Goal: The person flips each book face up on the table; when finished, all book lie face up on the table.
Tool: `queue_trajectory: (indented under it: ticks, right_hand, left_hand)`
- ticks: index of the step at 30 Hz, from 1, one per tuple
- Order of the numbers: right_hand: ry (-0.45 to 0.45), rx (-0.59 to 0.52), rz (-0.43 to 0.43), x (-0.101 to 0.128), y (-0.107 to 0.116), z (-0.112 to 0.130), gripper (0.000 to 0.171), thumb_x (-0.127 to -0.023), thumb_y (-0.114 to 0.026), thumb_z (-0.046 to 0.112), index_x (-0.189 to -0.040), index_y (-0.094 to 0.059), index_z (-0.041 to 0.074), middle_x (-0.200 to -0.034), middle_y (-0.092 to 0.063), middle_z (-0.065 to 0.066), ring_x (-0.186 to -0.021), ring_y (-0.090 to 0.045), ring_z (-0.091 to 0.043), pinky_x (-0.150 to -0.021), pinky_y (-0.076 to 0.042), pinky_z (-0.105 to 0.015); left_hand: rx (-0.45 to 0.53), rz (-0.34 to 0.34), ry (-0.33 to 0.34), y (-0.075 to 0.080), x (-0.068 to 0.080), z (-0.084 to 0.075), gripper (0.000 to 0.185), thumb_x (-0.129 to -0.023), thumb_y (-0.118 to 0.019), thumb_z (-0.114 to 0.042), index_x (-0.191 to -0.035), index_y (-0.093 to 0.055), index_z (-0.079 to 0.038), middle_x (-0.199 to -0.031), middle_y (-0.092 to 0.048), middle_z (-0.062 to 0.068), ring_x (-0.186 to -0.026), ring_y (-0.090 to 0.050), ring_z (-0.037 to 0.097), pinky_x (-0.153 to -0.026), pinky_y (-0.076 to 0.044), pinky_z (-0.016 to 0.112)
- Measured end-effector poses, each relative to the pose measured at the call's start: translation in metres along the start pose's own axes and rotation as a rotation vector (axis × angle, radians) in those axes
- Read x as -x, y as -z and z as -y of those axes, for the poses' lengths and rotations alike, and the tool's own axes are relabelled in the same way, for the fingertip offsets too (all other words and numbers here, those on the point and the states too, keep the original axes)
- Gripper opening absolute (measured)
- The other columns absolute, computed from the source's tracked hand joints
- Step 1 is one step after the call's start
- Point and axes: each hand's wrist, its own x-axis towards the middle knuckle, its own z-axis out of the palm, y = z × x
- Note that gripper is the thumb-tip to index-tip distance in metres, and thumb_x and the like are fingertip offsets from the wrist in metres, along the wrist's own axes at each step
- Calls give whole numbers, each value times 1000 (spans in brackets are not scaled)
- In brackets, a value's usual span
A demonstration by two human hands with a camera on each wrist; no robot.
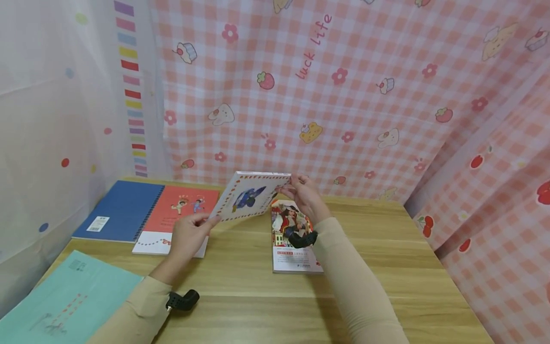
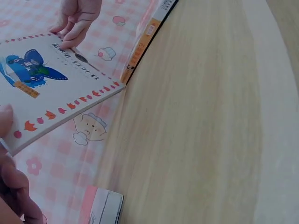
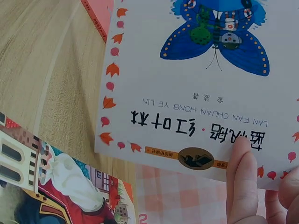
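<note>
A white book with a blue butterfly on its cover (image 1: 249,196) (image 2: 46,88) (image 3: 201,84) is held tilted above the wooden table (image 1: 240,291). My left hand (image 1: 191,235) (image 2: 11,177) grips its near left corner. At the far right corner my right hand (image 1: 302,193) (image 2: 77,21) pinches the book, its fingers (image 3: 243,177) lying on the cover. Below the right hand a book with a painted figure on its cover (image 1: 294,239) (image 3: 51,186) lies flat on the table.
A blue spiral notebook (image 1: 120,210) and a red-covered book (image 1: 180,215) lie at the back left. A teal booklet (image 1: 64,301) sits at the near left corner. Pink checked cloth (image 1: 365,95) hangs behind and to the right.
</note>
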Motion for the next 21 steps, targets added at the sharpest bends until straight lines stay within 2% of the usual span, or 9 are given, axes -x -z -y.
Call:
queue_trajectory:
  ticks: [2,6,8,10,12,15,17,21]
  right_hand:
    - [2,-6,0,0,0,0,18,-108,-45,14,-115,-53,0,-106,-57,-16,-80,-70,-22,-86,-59,-31]
    - [15,-4,2,1,-1,1,17,-108,-45,15,-101,-53,2,-105,-55,-16,-80,-70,-24,-86,-59,-31]
    - [20,2,6,1,-1,2,19,-109,-44,14,-96,-52,3,-104,-54,-15,-79,-70,-24,-86,-59,-32]
    - [24,10,8,2,-2,3,19,-109,-45,14,-94,-52,4,-104,-54,-15,-79,-70,-25,-87,-59,-32]
    - [26,19,7,3,-2,4,19,-109,-45,14,-95,-53,4,-106,-54,-15,-80,-71,-26,-87,-58,-31]
    - [30,28,4,5,-3,5,16,-108,-48,14,-97,-55,4,-107,-56,-17,-82,-72,-27,-88,-58,-32]
    - [34,43,6,7,-4,6,16,-107,-49,14,-98,-56,4,-107,-57,-17,-82,-72,-27,-88,-58,-33]
    - [45,81,11,10,-7,5,16,-107,-50,15,-97,-57,4,-105,-56,-16,-81,-72,-26,-88,-58,-32]
  left_hand:
    - [-46,-15,-20,0,0,1,42,-91,-74,-50,-105,-82,-11,-92,-73,15,-87,-66,33,-68,-50,41]
    - [-46,-8,-41,1,-1,1,46,-91,-77,-41,-113,-77,-1,-120,-66,18,-108,-62,38,-85,-51,48]
    - [-27,2,-55,1,-2,0,44,-91,-78,-37,-112,-77,2,-119,-64,17,-100,-65,36,-84,-54,46]
    - [-20,-7,-76,1,-3,0,40,-91,-79,-34,-110,-78,1,-123,-68,15,-103,-69,33,-84,-57,44]
    - [-21,-8,-93,1,-3,0,34,-91,-79,-34,-107,-80,-3,-116,-73,13,-93,-72,29,-76,-59,40]
    - [-18,-3,-127,0,-2,1,27,-92,-78,-31,-105,-81,-7,-99,-77,12,-75,-68,20,-61,-52,29]
    - [-15,7,-153,0,-1,2,24,-93,-77,-26,-107,-80,-7,-92,-78,11,-70,-65,16,-57,-48,24]
    - [-27,19,-188,-1,-1,5,27,-93,-76,-20,-116,-77,-4,-94,-78,11,-76,-72,19,-60,-53,24]
